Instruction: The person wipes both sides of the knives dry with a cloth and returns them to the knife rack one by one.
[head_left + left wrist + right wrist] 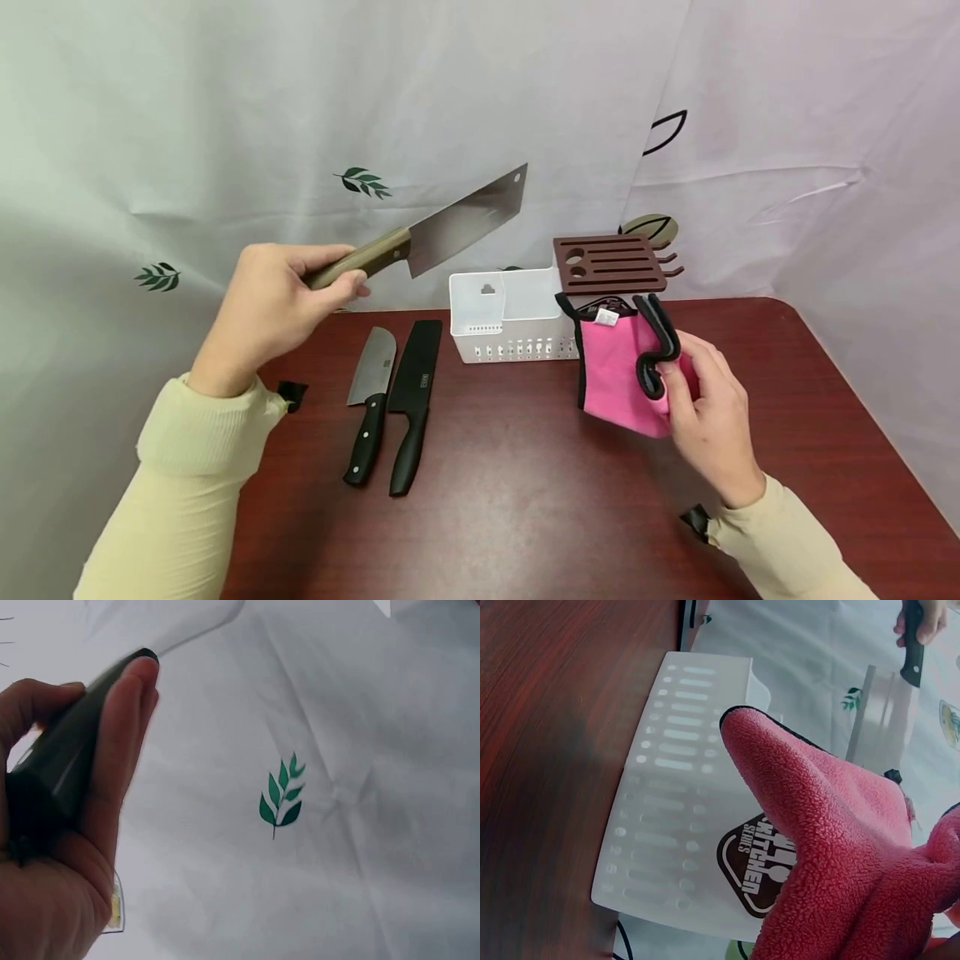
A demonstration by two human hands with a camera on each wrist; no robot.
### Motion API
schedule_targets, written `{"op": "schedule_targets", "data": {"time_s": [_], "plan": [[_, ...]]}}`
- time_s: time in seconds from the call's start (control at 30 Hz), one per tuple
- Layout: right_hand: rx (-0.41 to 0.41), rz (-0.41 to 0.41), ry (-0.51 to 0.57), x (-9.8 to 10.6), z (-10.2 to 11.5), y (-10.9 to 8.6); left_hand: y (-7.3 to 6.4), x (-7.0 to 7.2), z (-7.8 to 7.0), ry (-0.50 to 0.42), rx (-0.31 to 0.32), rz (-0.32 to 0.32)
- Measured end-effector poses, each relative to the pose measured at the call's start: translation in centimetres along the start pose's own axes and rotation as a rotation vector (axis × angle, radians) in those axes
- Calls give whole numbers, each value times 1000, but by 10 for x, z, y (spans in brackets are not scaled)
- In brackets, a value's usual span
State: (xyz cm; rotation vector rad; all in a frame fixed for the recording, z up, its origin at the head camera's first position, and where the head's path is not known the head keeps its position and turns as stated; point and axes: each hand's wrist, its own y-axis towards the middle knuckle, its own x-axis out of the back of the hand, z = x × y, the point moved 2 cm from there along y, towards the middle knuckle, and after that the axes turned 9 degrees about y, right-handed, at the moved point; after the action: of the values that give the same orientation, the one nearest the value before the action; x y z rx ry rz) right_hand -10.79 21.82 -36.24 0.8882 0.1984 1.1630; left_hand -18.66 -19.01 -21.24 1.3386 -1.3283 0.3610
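In the head view my left hand (273,304) grips the wooden handle of a cleaver (468,218), lifted above the table with its blade slanting up to the right. The left wrist view shows the fingers (120,750) curled round that handle (75,742). My right hand (712,412) pinches a pink cloth (615,367) with black edging between thumb and fingers, in front of the white rack. Seen from the right wrist, the cloth (832,847) is fluffy and folded, and it covers part of the rack (660,787). The cleaver blade (881,720) stands beyond it.
Two knives lie side by side on the table: a silver-bladed one (372,367) and an all-black one (416,375). At the back stands the white perforated rack (517,346) with a brown slotted top (611,262) and hooks. A pale curtain (450,100) hangs behind the red-brown table (510,517).
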Motion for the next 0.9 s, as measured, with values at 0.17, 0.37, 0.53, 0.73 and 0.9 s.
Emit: {"op": "schedule_targets", "data": {"time_s": [0.17,0.37,0.53,0.73,0.9], "plan": [[-14,15,-7,0,0,-2,20,2,1,-30,14,-5],[-17,40,-3,-4,1,-4,37,1,1,-97,18,-17],[-27,53,-5,-6,3,-5,51,3,-2,-197,59,-10],[-32,58,-3,-8,3,-6,73,2,-12,-388,97,-10],[-41,61,0,-7,3,-8,90,-3,-26,-449,56,-16]]}}
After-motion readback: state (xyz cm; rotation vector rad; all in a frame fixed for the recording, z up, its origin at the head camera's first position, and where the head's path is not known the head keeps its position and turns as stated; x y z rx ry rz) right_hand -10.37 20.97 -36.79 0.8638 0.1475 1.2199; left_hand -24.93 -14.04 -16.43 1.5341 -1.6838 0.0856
